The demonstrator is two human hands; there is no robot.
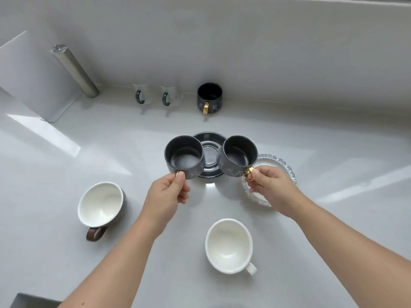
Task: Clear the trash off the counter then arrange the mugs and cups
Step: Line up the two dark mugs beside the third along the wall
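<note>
Two hands each grip one of three dark mugs.

arms: two bare forearms, uncovered right up to the bottom edge of the view
sleeves: none in view
left hand: bare, no glove, no ring or watch showing
right hand: bare, no glove, no ring or watch showing
wrists: plain, no bands
</note>
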